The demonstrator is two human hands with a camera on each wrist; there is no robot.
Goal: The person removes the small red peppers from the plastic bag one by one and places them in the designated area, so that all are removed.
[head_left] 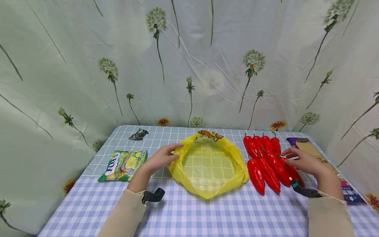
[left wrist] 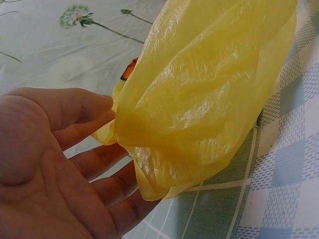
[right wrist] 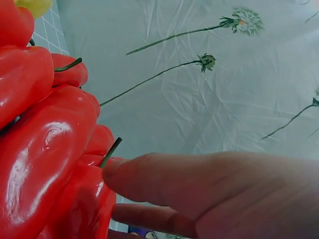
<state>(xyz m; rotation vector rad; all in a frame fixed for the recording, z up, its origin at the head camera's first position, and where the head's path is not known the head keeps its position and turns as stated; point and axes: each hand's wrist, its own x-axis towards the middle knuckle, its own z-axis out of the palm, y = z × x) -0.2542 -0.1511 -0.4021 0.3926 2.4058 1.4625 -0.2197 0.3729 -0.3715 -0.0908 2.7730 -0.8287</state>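
Note:
A yellow plastic bag (head_left: 204, 194) lies with its mouth wide and its rim spread in a ring on the table. At its left side my left hand (head_left: 165, 156) pinches the edge between thumb and forefinger, the other fingers spread behind the plastic (left wrist: 199, 99). Several glossy red peppers (head_left: 270, 176) with green stems are heaped in two rows to the right of the bag. My right hand (head_left: 305, 161) is at the right end of the heap, its thumb (right wrist: 144, 177) against a pepper by the stem (right wrist: 111, 152). Thumb and fingers stay apart there; some fingertips are hidden.
A green Fox's candy packet (head_left: 122, 165) lies left of my left forearm, with a small black wrapper (head_left: 138, 134) behind it. Along the right table edge a purple and tan packet (head_left: 311, 149) lies partly under my right arm. A flowered curtain (head_left: 207, 65) stands behind the table.

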